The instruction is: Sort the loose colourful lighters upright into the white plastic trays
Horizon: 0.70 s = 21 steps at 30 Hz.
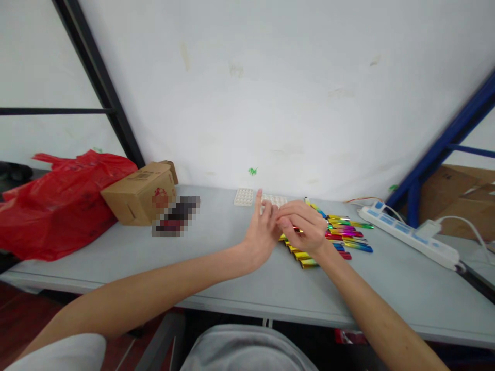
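Observation:
My left hand (262,232) is raised over the middle of the table, one finger pointing up and the others curled in. My right hand (303,226) meets it from the right, its fingers bent and pressed together at the left fingertips. Whatever lies between the fingers is too small or hidden to make out. Below and to the right of my right hand lie several shiny, slim foil-coloured tubes (350,239) in gold, red, green, purple and blue. Behind the hands are two pale sheets with rows of round white dots, the left sheet (243,197) and a partly covered right sheet (279,199).
On the left stand a red plastic bag (69,201) and a cardboard box (141,193), with a pixelated dark object (177,216) beside them. A white power strip (410,234) with cables lies at the right. The grey table (216,226) meets a white wall.

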### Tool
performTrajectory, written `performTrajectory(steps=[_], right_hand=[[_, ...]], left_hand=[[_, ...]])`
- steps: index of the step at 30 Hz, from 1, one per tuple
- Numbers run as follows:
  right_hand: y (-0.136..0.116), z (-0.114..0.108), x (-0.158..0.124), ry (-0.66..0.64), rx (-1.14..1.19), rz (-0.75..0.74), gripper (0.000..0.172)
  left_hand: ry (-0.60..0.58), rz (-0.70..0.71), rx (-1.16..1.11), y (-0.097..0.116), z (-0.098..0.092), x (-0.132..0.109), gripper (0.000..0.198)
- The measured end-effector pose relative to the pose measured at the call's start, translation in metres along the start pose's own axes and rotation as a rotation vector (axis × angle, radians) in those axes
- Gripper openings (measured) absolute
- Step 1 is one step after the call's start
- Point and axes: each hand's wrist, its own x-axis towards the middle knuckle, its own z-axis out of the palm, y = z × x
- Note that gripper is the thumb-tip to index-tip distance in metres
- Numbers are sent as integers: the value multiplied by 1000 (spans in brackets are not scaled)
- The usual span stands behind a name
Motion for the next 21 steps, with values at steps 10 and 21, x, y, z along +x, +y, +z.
performTrajectory(steps=[10, 21], right_hand=[[71, -41, -25, -28, -508, 437, 20], [133, -69, -94, -850, -787, 1212, 41]], left_hand=[[-55, 2, 344, 7, -27, 5, 27], [-144, -125, 2, -63, -2, -4, 20]])
